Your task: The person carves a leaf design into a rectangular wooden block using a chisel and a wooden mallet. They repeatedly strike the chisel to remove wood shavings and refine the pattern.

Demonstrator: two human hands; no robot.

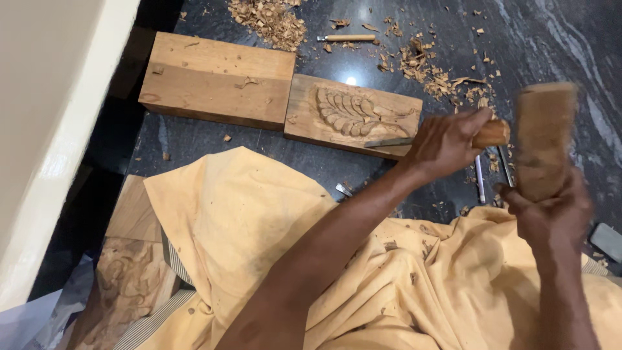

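Wooden mallet [544,139] upright in right hand [551,217], left hand [447,144] on chisel [447,137].

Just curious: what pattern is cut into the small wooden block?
A leaf-like relief on the pale brown carved block, head view.

Carved panel [353,115] lies mid-frame on the floor [557,39], plain block [217,79] touching its left, shavings [271,21] behind.

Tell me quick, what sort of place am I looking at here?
Likely an informal wood-carving spot on a dark stone floor. A carved panel lies there amid wood shavings; the left hand holds a chisel, the right hand a wooden mallet.
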